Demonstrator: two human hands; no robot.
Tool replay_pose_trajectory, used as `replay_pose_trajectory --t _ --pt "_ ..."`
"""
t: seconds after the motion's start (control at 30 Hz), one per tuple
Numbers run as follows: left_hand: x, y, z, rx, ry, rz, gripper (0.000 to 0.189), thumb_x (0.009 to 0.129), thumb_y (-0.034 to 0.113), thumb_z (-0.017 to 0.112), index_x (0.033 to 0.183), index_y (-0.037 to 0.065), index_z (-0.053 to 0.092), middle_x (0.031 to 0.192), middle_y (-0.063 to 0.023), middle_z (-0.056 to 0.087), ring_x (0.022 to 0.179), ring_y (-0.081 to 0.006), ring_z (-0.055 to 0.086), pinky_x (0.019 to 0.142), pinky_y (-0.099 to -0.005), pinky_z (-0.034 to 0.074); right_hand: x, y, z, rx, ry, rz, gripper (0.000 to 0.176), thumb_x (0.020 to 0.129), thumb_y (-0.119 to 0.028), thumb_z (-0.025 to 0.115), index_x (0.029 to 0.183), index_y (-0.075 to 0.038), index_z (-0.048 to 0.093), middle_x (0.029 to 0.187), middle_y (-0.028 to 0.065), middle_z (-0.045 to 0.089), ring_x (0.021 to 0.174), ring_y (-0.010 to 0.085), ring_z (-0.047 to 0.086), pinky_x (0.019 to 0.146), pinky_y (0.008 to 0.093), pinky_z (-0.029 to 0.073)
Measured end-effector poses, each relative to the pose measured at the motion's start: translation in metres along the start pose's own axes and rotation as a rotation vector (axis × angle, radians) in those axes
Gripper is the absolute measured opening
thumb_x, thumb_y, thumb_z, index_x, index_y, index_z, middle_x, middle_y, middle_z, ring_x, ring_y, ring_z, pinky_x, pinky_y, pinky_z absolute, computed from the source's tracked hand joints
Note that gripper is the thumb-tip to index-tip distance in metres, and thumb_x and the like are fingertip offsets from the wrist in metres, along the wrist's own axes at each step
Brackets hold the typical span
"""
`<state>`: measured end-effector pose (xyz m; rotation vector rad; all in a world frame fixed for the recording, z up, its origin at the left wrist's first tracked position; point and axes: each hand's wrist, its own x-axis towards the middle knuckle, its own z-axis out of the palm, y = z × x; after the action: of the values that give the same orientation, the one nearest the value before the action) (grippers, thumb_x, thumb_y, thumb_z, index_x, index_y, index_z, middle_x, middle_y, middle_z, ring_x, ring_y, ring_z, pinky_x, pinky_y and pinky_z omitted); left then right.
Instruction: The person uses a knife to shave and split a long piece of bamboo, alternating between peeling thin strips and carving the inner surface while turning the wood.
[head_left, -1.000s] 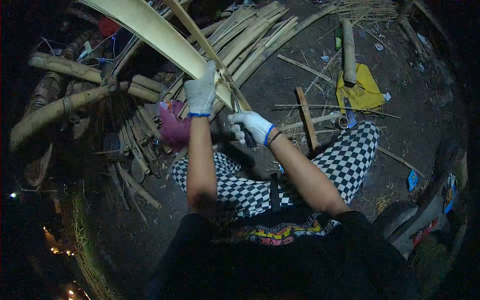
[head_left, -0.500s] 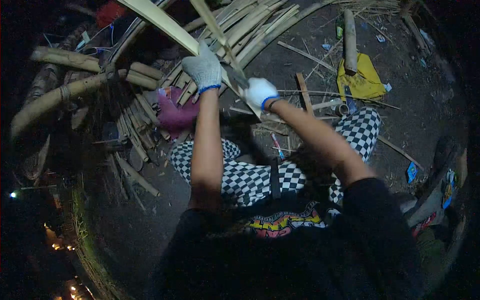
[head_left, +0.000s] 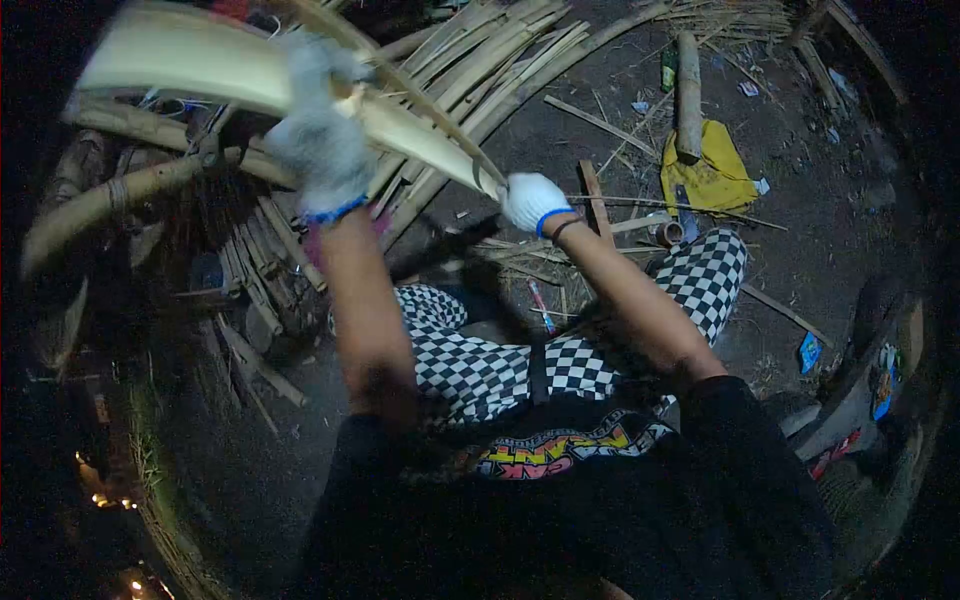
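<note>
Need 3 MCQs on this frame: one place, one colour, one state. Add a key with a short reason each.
1. Where is the yellow cloth?
A. on the lap
B. on the ground beyond the checkered trouser leg
C. on the bamboo stack

2. What colour is the glove cuff on the right hand?
A. red
B. green
C. blue

3. The left hand is:
A. closed around the pale bamboo strip
B. flat on the ground
C. resting on a knee

Key:
1 B, it lies on dirt past the knee.
2 C, a blue band shows at the wrist.
3 A, the fingers wrap the strip, though blurred.
</note>
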<state>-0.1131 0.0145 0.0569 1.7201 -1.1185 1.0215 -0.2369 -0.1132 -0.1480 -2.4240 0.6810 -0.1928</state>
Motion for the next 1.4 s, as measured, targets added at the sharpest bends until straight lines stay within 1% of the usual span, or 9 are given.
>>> replay_pose_trajectory --t 0.1,0.43,0.57,0.83,0.9,0.97,1.1,1.27,1.4 --pt "0.023 0.040 -0.032 -0.781 0.268 -0.728 0.038 0.087 0.029 0.060 0.115 0.003 0.053 0.093 -0.0116 0.063 0.078 -0.0295 0.064 0.066 -0.0439 0.055 -0.005 0.006 0.024 0.031 0.014 0.073 0.038 0.084 -0.033 0.048 0.086 0.000 0.067 0.086 0.0256 0.064 0.082 0.0405 0.063 0.076 0.0479 0.050" --pt "0.026 -0.020 -0.032 -1.287 0.133 -0.633 0.022 0.091 0.021 0.046 0.093 0.001 0.053 0.072 -0.0106 0.053 0.060 -0.0197 0.053 0.055 -0.0339 0.046 0.002 -0.007 0.061 0.426 -0.197 0.037 0.051 0.087 -0.042 0.050 0.085 0.007 0.062 0.071 0.0193 0.063 0.069 0.0294 0.065 0.067 0.0407 0.050" --pt "-0.006 -0.049 0.019 -0.758 0.157 -0.752 0.025 0.087 0.024 0.054 0.093 0.000 0.056 0.073 -0.0110 0.060 0.060 -0.0180 0.058 0.062 -0.0329 0.048 0.040 0.027 0.118 0.242 -0.249 -0.064 0.051 0.088 -0.044 0.046 0.087 0.004 0.064 0.078 0.0209 0.064 0.077 0.0329 0.064 0.072 0.0426 0.050" --pt "-0.135 -0.169 0.093 -1.364 -0.300 -1.006 0.038 0.085 0.023 0.065 0.114 0.001 0.053 0.110 -0.0123 0.057 0.104 -0.0229 0.054 0.089 -0.0387 0.045 0.071 0.086 0.199 0.108 -0.422 0.236 0.055 0.090 -0.044 0.033 0.106 0.000 0.063 0.109 0.0223 0.061 0.101 0.0384 0.058 0.089 0.0437 0.045" --pt "-0.183 -0.233 0.101 -0.808 -0.500 -1.016 0.042 0.087 0.022 0.063 0.122 0.003 0.050 0.112 -0.0133 0.057 0.104 -0.0251 0.054 0.094 -0.0402 0.042 0.058 0.058 0.155 0.243 -0.371 0.357 0.056 0.090 -0.046 0.033 0.100 -0.001 0.066 0.105 0.0239 0.062 0.098 0.0423 0.058 0.088 0.0469 0.044" --pt "-0.192 -0.250 0.117 -1.175 -0.222 -1.430 0.037 0.088 0.022 0.060 0.119 0.004 0.052 0.109 -0.0131 0.058 0.101 -0.0261 0.055 0.093 -0.0408 0.042 0.069 0.057 0.165 0.169 -0.367 0.333 0.055 0.089 -0.046 0.035 0.098 -0.001 0.067 0.104 0.0247 0.061 0.098 0.0420 0.058 0.088 0.0470 0.044" --pt "-0.151 -0.218 0.129 -1.325 -0.517 -0.810 0.024 0.090 0.022 0.056 0.101 0.002 0.057 0.097 -0.0110 0.059 0.093 -0.0249 0.056 0.087 -0.0423 0.044 0.093 0.062 0.195 0.121 -0.309 0.309 0.053 0.088 -0.044 0.037 0.096 -0.001 0.067 0.103 0.0243 0.062 0.098 0.0408 0.058 0.087 0.0462 0.045" --pt "-0.160 -0.157 0.158 -0.923 0.063 -1.045 0.021 0.088 0.019 0.054 0.095 -0.001 0.055 0.091 -0.0156 0.057 0.078 -0.0260 0.056 0.062 -0.0329 0.050 0.104 0.061 0.196 0.324 -0.293 0.380 0.053 0.089 -0.043 0.039 0.092 0.003 0.066 0.095 0.0258 0.062 0.093 0.0414 0.059 0.084 0.0461 0.046" --pt "-0.171 -0.186 0.163 -0.927 0.018 -1.131 0.037 0.088 0.028 0.053 0.108 -0.003 0.050 0.101 -0.0202 0.056 0.079 -0.0282 0.058 0.061 -0.0335 0.050 0.105 0.076 0.221 0.516 -0.302 0.358 0.049 0.092 -0.038 0.042 0.082 0.006 0.062 0.067 0.0218 0.061 0.059 0.0325 0.062 0.055 0.0434 0.049"
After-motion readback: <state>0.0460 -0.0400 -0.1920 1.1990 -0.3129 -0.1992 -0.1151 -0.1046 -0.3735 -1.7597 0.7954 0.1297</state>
